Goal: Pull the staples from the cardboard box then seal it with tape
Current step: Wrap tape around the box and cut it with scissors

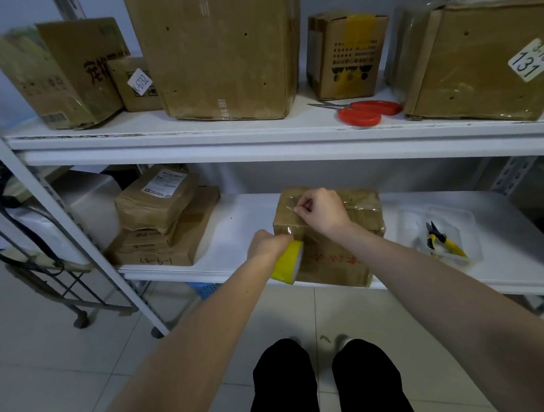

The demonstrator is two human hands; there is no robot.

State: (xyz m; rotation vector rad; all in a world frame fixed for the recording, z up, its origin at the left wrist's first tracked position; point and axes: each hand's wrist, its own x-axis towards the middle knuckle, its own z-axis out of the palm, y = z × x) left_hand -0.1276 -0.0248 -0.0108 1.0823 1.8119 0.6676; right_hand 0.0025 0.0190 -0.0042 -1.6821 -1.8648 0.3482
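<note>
- cardboard box (336, 259) is set at the lower shelf (234, 233) front edge
- yellow tape roll (287, 265) is clasped by the left hand (266, 245)
- clear tape end (291, 208) is pinched on the box top by the right hand (323, 212)

1. Your left hand (268, 244) covers most of the yellow tape roll (288, 265).
2. Your right hand (323, 212) hides the cardboard box (336, 253) top beneath it.
3. At three o'clock, the labelled box (477, 66) runs off-frame.
4. The box's red print is too blurred to read.
</note>
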